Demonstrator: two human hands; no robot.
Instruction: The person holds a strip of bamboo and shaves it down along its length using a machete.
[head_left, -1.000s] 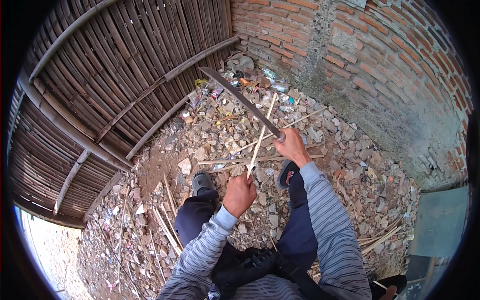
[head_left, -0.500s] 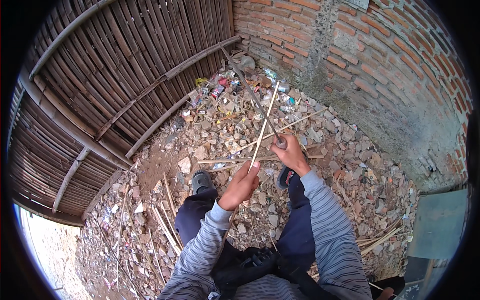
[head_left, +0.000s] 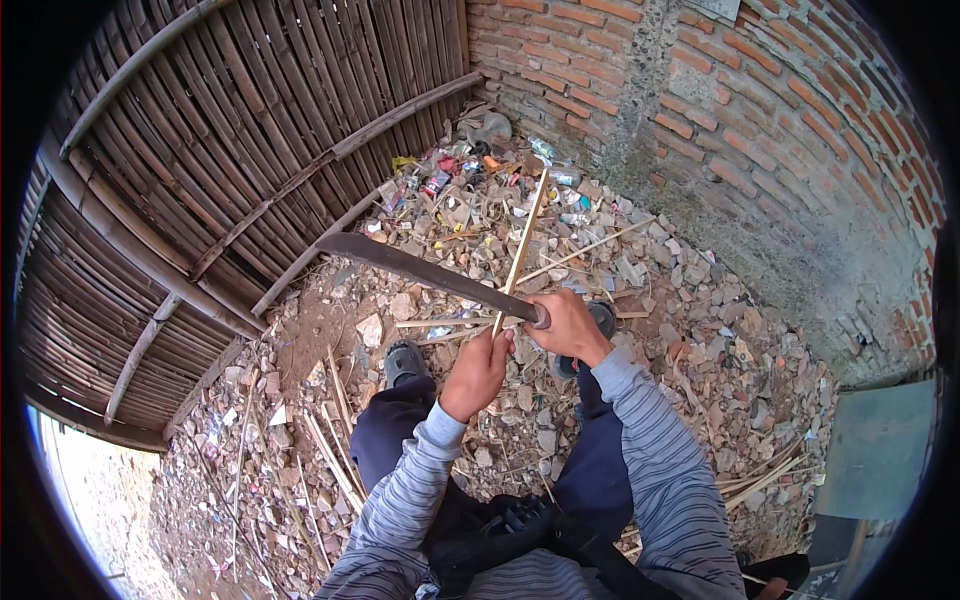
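My left hand (head_left: 478,374) is closed around the lower end of a thin pale bamboo strip (head_left: 527,229), which points away from me over the rubble. In my right hand (head_left: 566,327) is the handle of a machete, gripped close beside the left hand. The dark machete blade (head_left: 425,270) reaches out to the left, its flat side partly facing up, and crosses the strip just beyond my left fingers. Whether the edge touches the strip I cannot tell. More bamboo strips (head_left: 590,250) lie on the ground past my hands.
Stony rubble (head_left: 400,305) mixed with litter covers the ground around my shoes (head_left: 404,362). A bamboo wall (head_left: 270,130) stands on the left, a brick wall (head_left: 740,150) on the right. Cut strips lie at the left (head_left: 335,455) and right (head_left: 765,480). A greyish panel (head_left: 873,450) leans at the right.
The machete has swung left and turned, showing more of its broad side. My right hand has come nearer to my left hand. The bamboo strip has shifted slightly.
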